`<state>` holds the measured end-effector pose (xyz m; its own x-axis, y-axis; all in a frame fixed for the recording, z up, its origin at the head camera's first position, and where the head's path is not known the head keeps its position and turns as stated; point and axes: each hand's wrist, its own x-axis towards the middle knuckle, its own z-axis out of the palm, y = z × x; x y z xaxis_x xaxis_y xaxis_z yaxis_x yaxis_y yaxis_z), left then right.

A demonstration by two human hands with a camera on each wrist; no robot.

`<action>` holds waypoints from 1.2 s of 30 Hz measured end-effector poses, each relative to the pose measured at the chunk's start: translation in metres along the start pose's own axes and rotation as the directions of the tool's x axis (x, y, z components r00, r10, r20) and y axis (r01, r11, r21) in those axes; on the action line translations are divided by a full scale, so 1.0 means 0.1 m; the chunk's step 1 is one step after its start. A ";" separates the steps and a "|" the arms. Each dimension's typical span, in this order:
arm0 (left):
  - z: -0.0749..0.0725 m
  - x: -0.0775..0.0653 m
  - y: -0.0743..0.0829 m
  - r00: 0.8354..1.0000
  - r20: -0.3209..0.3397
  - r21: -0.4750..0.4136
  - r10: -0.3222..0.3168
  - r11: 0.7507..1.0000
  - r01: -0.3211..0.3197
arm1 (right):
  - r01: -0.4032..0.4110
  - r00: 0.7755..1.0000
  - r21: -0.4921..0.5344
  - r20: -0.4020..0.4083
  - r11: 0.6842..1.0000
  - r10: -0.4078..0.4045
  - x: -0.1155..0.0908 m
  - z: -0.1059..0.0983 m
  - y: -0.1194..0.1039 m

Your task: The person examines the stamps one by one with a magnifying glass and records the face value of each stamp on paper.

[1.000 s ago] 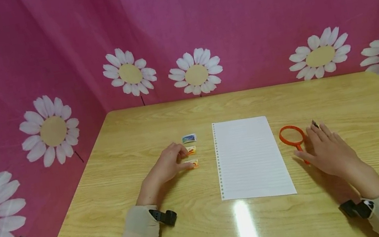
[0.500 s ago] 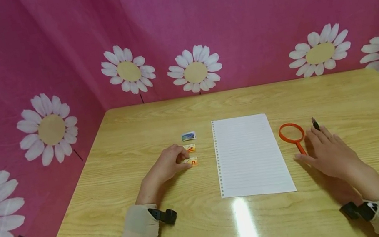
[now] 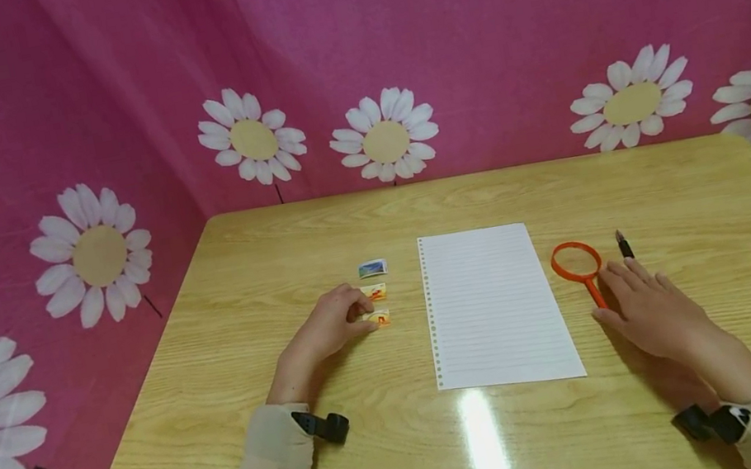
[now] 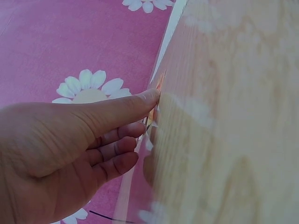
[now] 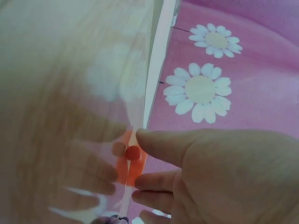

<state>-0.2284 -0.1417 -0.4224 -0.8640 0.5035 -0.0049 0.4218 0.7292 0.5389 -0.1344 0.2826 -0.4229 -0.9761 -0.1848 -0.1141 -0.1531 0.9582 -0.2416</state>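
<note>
My left hand [image 3: 328, 328] rests on the table at the left, its thumb and fingertips at the left edges of a yellow-and-red stamp [image 3: 383, 318] and a similar one [image 3: 377, 293] above it. A blue-green stamp [image 3: 372, 268] lies farther up in the same column. On the right, my right hand [image 3: 653, 311] lies relaxed beside an orange magnifying glass [image 3: 595, 295]. In the right wrist view the handle's round end [image 5: 133, 152] sits between thumb and fingers, with gaps on both sides. A dark pen [image 3: 624, 246] reaches out beyond the right fingertips; its near end is hidden.
A lined sheet of paper [image 3: 497, 305] with punched holes along its left edge lies mid-table between the hands. The wooden table [image 3: 386, 467] meets a pink cloth [image 3: 458, 19] with white daisies at the back and left.
My right hand has drawn back slightly, uncovering more of the pen and the magnifying glass handle. The left thumb has slid a little off the lowest stamp.
</note>
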 end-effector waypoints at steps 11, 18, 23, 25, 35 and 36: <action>0.00 -0.01 0.00 1.000 0.003 0.008 -0.002 1.000 0.002 | 0.088 0.985 -0.122 -0.138 0.989 -0.105 0.00 0.07 -0.02; 0.01 -0.01 -0.01 1.000 0.017 0.012 -0.015 1.000 0.015 | 0.094 0.942 -0.167 -0.304 0.981 -0.142 0.02 0.13 -0.08; 0.00 -0.02 0.00 1.000 0.012 0.019 -0.009 1.000 0.009 | 0.086 0.922 -0.166 -0.360 0.982 -0.142 0.04 0.12 -0.12; 0.00 -0.02 0.00 1.000 0.011 0.015 -0.013 1.000 0.013 | 0.086 0.913 -0.169 -0.382 0.982 -0.145 0.05 0.11 -0.14; -0.01 -0.02 0.01 1.000 0.017 -0.001 -0.025 1.000 0.025 | 0.033 0.914 -0.150 -0.396 0.988 -0.091 0.11 0.14 -0.16; -0.01 -0.02 0.01 1.000 0.016 -0.003 -0.023 1.000 0.023 | 0.025 0.917 -0.142 -0.390 0.990 -0.079 0.12 0.14 -0.16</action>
<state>-0.2266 -0.1424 -0.4213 -0.8690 0.4939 -0.0310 0.4009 0.7394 0.5409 -0.1410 0.2619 -0.4339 -0.9434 -0.1604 0.2902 -0.1981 0.9745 -0.1053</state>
